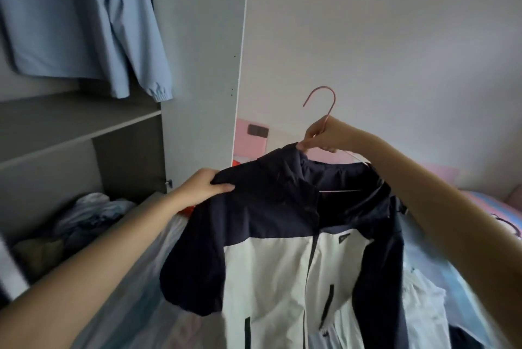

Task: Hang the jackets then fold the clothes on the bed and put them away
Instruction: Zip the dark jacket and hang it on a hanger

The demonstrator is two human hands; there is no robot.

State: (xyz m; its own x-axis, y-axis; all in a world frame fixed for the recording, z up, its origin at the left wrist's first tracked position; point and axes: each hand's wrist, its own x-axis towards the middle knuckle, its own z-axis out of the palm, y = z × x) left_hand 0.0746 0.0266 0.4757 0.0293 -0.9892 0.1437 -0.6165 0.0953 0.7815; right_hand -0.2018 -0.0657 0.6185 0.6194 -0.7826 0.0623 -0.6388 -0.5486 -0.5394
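Note:
A navy and white jacket [282, 235] hangs in the air in front of me on a pink wire hanger [324, 97], above the bed. My left hand [197, 186] grips the jacket's left shoulder. My right hand [324, 135] pinches the hanger's neck and the collar, with the hook standing free above it. A light blue jacket [79, 24] hangs in the open wardrobe at the upper left. Pale clothes [423, 300] lie on the bed under the held jacket.
The wardrobe has a grey shelf [79, 125] below the blue jacket and a pile of crumpled clothes [84, 216] in the compartment under it. Its white side panel [203, 66] stands between wardrobe and wall. The bed [485, 207] has a pink and blue cover.

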